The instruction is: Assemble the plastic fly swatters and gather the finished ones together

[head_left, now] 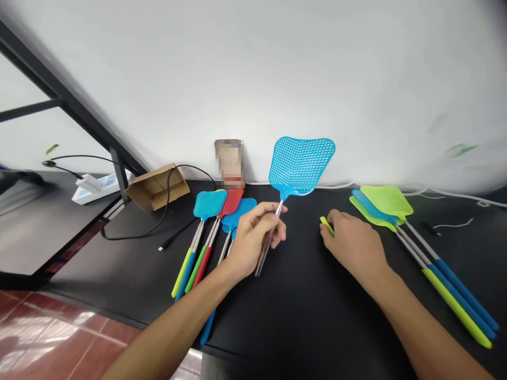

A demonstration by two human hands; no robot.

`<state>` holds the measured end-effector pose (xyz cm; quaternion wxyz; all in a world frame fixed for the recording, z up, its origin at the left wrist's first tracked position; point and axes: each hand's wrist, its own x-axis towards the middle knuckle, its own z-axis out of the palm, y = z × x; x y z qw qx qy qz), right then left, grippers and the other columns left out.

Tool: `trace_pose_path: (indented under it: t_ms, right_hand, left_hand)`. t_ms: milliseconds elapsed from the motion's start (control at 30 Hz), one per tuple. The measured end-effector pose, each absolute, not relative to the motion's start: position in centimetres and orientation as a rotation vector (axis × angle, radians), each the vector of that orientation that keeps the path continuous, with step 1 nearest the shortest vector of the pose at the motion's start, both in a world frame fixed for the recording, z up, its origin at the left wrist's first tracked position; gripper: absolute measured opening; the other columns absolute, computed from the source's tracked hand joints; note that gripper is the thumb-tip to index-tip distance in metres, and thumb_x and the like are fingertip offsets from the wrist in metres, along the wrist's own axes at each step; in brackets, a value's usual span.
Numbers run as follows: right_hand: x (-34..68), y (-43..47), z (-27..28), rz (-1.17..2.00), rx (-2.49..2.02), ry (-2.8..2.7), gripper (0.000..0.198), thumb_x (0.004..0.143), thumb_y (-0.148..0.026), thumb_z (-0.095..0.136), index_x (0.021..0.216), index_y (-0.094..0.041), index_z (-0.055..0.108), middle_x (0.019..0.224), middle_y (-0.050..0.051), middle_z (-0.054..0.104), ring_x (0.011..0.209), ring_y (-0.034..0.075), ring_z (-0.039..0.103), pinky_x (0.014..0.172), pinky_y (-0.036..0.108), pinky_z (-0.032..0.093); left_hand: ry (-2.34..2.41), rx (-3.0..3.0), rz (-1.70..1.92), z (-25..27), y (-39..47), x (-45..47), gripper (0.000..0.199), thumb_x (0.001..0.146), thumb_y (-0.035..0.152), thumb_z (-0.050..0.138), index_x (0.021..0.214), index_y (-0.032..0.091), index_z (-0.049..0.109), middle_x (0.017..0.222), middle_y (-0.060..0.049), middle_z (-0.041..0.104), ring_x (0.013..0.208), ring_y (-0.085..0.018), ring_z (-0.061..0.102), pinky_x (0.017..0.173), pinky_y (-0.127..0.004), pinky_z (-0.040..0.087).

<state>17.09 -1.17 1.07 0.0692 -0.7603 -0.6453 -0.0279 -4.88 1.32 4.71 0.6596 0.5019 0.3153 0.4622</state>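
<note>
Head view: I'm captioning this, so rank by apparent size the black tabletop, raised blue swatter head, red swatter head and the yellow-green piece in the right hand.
1. Black tabletop
2. Raised blue swatter head
3. Red swatter head, partly covered
4. Yellow-green piece, visible part; the right hand may hide more

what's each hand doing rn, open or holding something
Left hand: closed, holding a blue fly swatter by its metal shaft.
Right hand: closed on a yellow-green piece, mostly hidden by the hand.
</note>
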Motion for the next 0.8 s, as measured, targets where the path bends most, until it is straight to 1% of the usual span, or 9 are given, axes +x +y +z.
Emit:
trace_pose_path:
  t_ms: [100,200,300,367,433,533,633,733,800]
  right_hand:
    - [17.0,-1.2,0.9,-0.112,-2.220,-1.950,0.013,0.097,-0.031,0.056,0.092,-0.020,0.059,0.090,0.010,0.067,0.085,0.029,0.065,0.055,0.033,0.026]
    - [16.9,-1.3,1.6,-0.082,-2.021,-1.915,0.013,0.094,-0.031,0.060,0.099,-0.019,0.063,0.096,0.011,0.067,0.097,0.031,0.062,0.064,0.036,0.038]
    - [16.1,-2.0,2.9,0.245,-1.624,-1.859,0.026,0.094,-0.039,0.065,0.113,-0.021,0.066,0.105,0.009,0.068,0.099,0.028,0.061,0.076,0.038,0.046]
    - [15.2,-2.6,3.8,0.559,-1.384,-1.750,0.032,0.095,-0.047,0.065,0.116,-0.024,0.066,0.105,0.007,0.068,0.092,0.023,0.062,0.075,0.036,0.047]
    - [14.1,-3.2,4.2,0.778,-1.263,-1.598,0.031,0.096,-0.051,0.063,0.109,-0.023,0.067,0.098,0.005,0.069,0.082,0.020,0.062,0.071,0.034,0.047]
    - [13.1,-3.5,3.9,0.871,-1.245,-1.384,0.032,0.097,-0.051,0.062,0.091,-0.021,0.068,0.082,0.003,0.068,0.070,0.017,0.058,0.067,0.033,0.045]
    - [13.0,-3.2,3.1,0.963,-1.206,-1.189,0.034,0.096,-0.050,0.065,0.081,-0.020,0.068,0.074,0.002,0.065,0.064,0.015,0.054,0.063,0.032,0.043]
    - [13.2,-2.9,2.6,1.086,-1.098,-1.027,0.031,0.093,-0.048,0.070,0.080,-0.020,0.067,0.078,0.002,0.065,0.067,0.015,0.053,0.064,0.032,0.043]
    - [13.0,-2.8,2.6,1.134,-1.052,-0.956,0.032,0.091,-0.048,0.072,0.079,-0.020,0.066,0.079,0.002,0.063,0.068,0.015,0.052,0.064,0.032,0.043]
  left_hand:
    - [0.738,1.079,0.990,4.5,1.1,-4.5,0.018,0.093,0.035,0.065,0.099,0.018,0.064,0.071,0.001,0.061,0.049,-0.008,0.045,0.041,-0.019,0.032]
    - [0.781,1.077,0.959,4.6,0.9,-4.2,0.024,0.095,0.041,0.064,0.100,0.018,0.064,0.070,0.001,0.060,0.045,-0.006,0.042,0.036,-0.017,0.030]
    - [0.816,1.100,0.946,4.4,0.7,-3.9,0.031,0.095,0.047,0.064,0.107,0.018,0.065,0.066,0.003,0.058,0.042,-0.006,0.042,0.034,-0.015,0.030]
    - [0.829,1.135,0.925,4.0,0.6,-3.8,0.033,0.093,0.049,0.066,0.103,0.018,0.066,0.065,0.003,0.058,0.041,-0.006,0.043,0.033,-0.015,0.029]
    - [0.837,1.183,0.869,3.7,0.4,-3.7,0.032,0.092,0.049,0.068,0.094,0.017,0.066,0.061,0.004,0.057,0.040,-0.006,0.043,0.033,-0.016,0.028]
    - [0.837,1.258,0.785,3.4,0.0,-3.7,0.034,0.094,0.048,0.066,0.082,0.016,0.063,0.058,0.004,0.053,0.040,-0.006,0.042,0.034,-0.017,0.028]
    - [0.831,1.246,0.761,3.5,-0.3,-3.7,0.033,0.096,0.048,0.064,0.088,0.016,0.064,0.065,0.003,0.052,0.043,-0.004,0.040,0.035,-0.016,0.024]
    - [0.802,1.168,0.729,3.7,-0.3,-3.6,0.030,0.096,0.047,0.064,0.095,0.017,0.065,0.068,0.005,0.048,0.044,-0.003,0.035,0.036,-0.015,0.017]
    - [0.761,1.119,0.695,3.8,-0.2,-3.6,0.029,0.096,0.045,0.065,0.091,0.017,0.063,0.067,0.005,0.045,0.044,-0.003,0.033,0.036,-0.015,0.016]
